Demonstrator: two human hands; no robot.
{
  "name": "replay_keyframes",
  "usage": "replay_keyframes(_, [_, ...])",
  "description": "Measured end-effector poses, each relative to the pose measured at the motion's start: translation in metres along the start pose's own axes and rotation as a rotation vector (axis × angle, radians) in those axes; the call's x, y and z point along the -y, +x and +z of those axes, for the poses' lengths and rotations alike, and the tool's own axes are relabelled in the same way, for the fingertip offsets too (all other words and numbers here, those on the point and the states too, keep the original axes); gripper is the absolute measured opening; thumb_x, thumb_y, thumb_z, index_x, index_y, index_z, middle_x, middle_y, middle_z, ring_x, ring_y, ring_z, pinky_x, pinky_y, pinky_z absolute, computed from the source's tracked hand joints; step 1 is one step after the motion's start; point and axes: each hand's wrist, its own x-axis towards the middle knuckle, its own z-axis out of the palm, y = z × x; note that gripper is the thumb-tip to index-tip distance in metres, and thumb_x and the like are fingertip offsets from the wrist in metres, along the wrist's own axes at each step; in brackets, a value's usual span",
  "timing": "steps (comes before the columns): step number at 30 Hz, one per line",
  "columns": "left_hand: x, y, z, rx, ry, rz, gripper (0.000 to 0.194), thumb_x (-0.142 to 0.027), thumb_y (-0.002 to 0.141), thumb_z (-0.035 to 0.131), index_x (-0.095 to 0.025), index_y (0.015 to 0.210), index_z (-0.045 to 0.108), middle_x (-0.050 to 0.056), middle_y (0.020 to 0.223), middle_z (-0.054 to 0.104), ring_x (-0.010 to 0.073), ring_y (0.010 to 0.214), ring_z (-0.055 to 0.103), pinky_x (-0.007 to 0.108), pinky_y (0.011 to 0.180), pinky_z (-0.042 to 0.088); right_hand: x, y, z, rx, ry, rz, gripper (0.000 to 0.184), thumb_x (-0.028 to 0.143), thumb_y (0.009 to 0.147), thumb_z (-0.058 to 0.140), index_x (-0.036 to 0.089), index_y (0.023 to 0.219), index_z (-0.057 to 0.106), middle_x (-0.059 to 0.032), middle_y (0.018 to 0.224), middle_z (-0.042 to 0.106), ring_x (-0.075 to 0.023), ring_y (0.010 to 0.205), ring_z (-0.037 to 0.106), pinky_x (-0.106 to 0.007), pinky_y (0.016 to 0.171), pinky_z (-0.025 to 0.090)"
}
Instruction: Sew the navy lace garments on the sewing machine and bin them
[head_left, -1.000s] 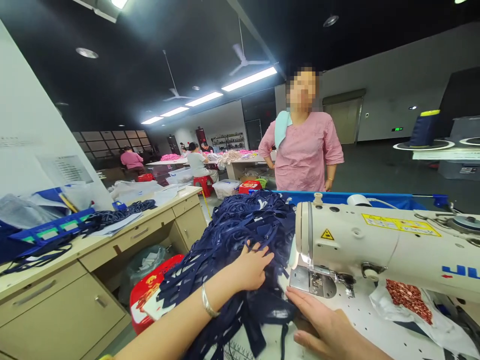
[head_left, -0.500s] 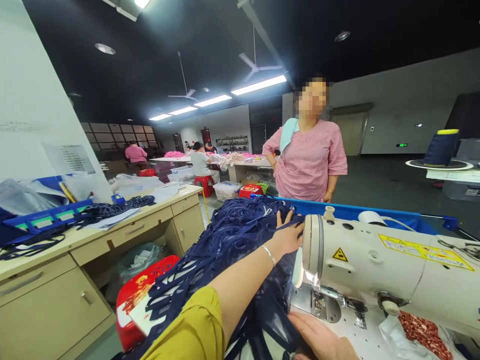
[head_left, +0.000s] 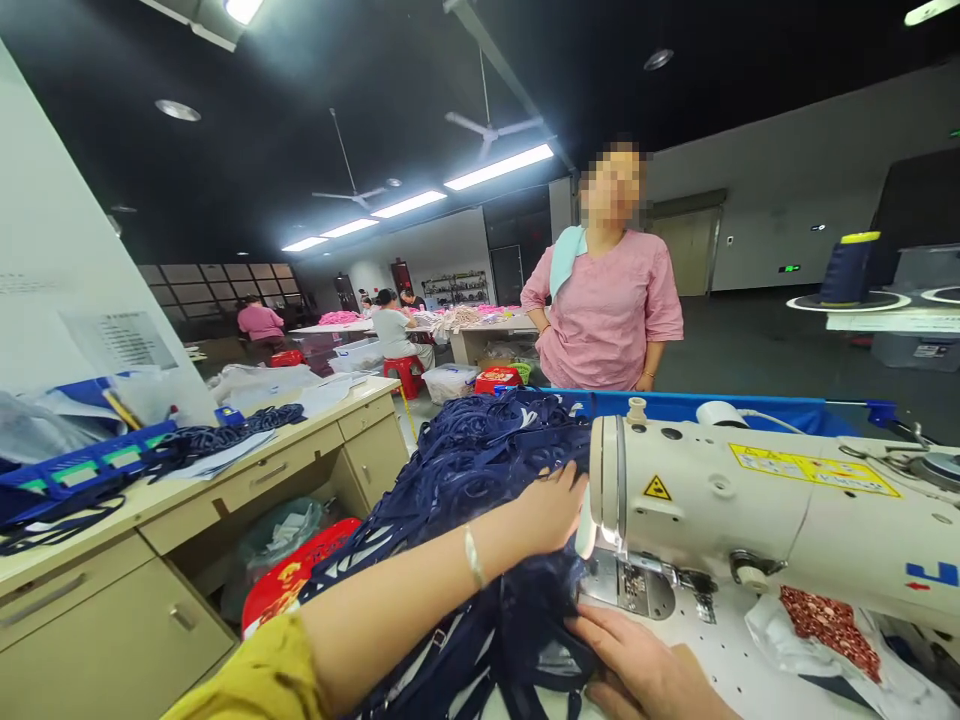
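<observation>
A big heap of navy fabric straps (head_left: 480,460) lies left of a white sewing machine (head_left: 720,490). My left hand (head_left: 551,508) reaches across the heap, its fingers bent into the straps beside the machine head; the fingertips are partly hidden. Close to the metal needle plate (head_left: 626,585), my right hand (head_left: 637,655) pinches the edge of a bunched navy piece, thumb below and fingers above. A lit lamp shines over the needle area.
A red printed stool (head_left: 300,575) stands left, beside a cream desk (head_left: 270,480) with a blue tray (head_left: 90,460). A white bag with reddish print (head_left: 829,630) lies on the machine bed. Beyond the blue cloth bin (head_left: 675,408) stands a person in pink (head_left: 607,310).
My left hand has drawn back slightly toward me, its spread fingers now bent into the straps. My right hand stays by the needle plate. The view has shifted a little to the right.
</observation>
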Motion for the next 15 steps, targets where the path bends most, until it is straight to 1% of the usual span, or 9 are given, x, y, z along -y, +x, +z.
replay_keyframes(2, [-0.013,-0.036,-0.001,0.010,0.004,0.028,0.033,-0.030,0.095,0.047,-0.009,0.118,0.055,0.019,0.123,0.055,0.0318,0.117,0.050,0.048,0.102,0.039,0.007,0.001,-0.005,-0.015,0.012,0.009,0.048,0.021,0.079,0.056,0.027,0.127,0.058,-0.0031,0.134,0.055,-0.0199,0.119,0.054,-0.026,0.099,0.046])
replay_keyframes(3, [-0.016,-0.054,0.001,0.020,-0.013,0.067,0.034,-0.036,0.096,0.046,-0.011,0.117,0.056,0.017,0.121,0.057,0.0308,0.118,0.049,0.049,0.104,0.037,0.011,0.001,-0.009,-0.017,0.016,0.004,0.045,0.020,0.079,0.055,0.027,0.124,0.060,-0.0030,0.133,0.056,-0.0192,0.118,0.055,-0.026,0.098,0.047])
replay_keyframes(5, [-0.017,-0.085,0.006,0.063,-0.087,0.149,0.034,-0.041,0.097,0.046,-0.018,0.120,0.054,0.010,0.125,0.058,0.0274,0.123,0.046,0.051,0.109,0.030,0.018,0.001,-0.015,-0.019,0.025,-0.019,0.040,0.018,0.081,0.050,0.027,0.118,0.064,-0.0020,0.131,0.057,-0.0177,0.116,0.057,-0.026,0.096,0.048])
replay_keyframes(7, [-0.008,-0.107,0.011,0.103,-0.101,0.132,0.030,-0.033,0.093,0.053,-0.022,0.121,0.055,0.007,0.131,0.055,0.0264,0.130,0.041,0.056,0.113,0.020,0.021,-0.001,-0.018,-0.026,0.040,-0.021,0.037,0.018,0.084,0.047,0.029,0.114,0.065,-0.0005,0.131,0.058,-0.0169,0.115,0.058,-0.026,0.096,0.049])
replay_keyframes(9, [0.002,-0.120,0.012,0.129,-0.065,0.068,0.030,-0.021,0.088,0.058,-0.023,0.118,0.058,0.007,0.135,0.052,0.0277,0.134,0.036,0.060,0.114,0.011,0.020,-0.004,-0.018,-0.042,0.055,0.017,0.036,0.022,0.088,0.045,0.030,0.118,0.063,0.0006,0.133,0.056,-0.0168,0.117,0.056,-0.027,0.097,0.048])
replay_keyframes(11, [0.008,-0.126,0.004,0.141,-0.113,0.072,0.036,-0.016,0.087,0.057,-0.024,0.123,0.056,0.005,0.138,0.050,0.0261,0.137,0.033,0.056,0.115,0.013,0.015,-0.007,-0.015,-0.046,0.064,0.059,0.037,0.029,0.092,0.044,0.031,0.126,0.058,0.0004,0.134,0.055,-0.0174,0.120,0.054,-0.029,0.100,0.047])
replay_keyframes(13, [0.009,-0.135,-0.010,0.080,-0.238,0.088,0.042,-0.018,0.092,0.051,-0.029,0.132,0.048,0.001,0.141,0.047,0.0201,0.137,0.033,0.047,0.117,0.018,0.008,-0.010,-0.011,-0.044,0.068,0.078,0.040,0.035,0.093,0.044,0.031,0.132,0.053,0.0003,0.135,0.054,-0.0184,0.122,0.052,-0.031,0.103,0.045])
replay_keyframes(14, [0.010,-0.142,-0.017,0.007,-0.291,0.059,0.042,-0.019,0.094,0.048,-0.031,0.134,0.046,0.000,0.141,0.048,0.0173,0.136,0.035,0.043,0.117,0.020,0.005,-0.011,-0.009,-0.042,0.070,0.079,0.040,0.037,0.094,0.044,0.031,0.132,0.054,0.0005,0.135,0.054,-0.0191,0.122,0.052,-0.031,0.103,0.045])
replay_keyframes(15, [0.013,-0.152,-0.021,-0.098,-0.324,-0.015,0.039,-0.020,0.096,0.044,-0.031,0.134,0.047,0.000,0.138,0.050,0.0157,0.133,0.039,0.041,0.116,0.022,0.002,-0.013,-0.007,-0.044,0.069,0.075,0.040,0.038,0.094,0.044,0.032,0.131,0.055,0.0007,0.135,0.053,-0.0196,0.122,0.052,-0.032,0.103,0.045])
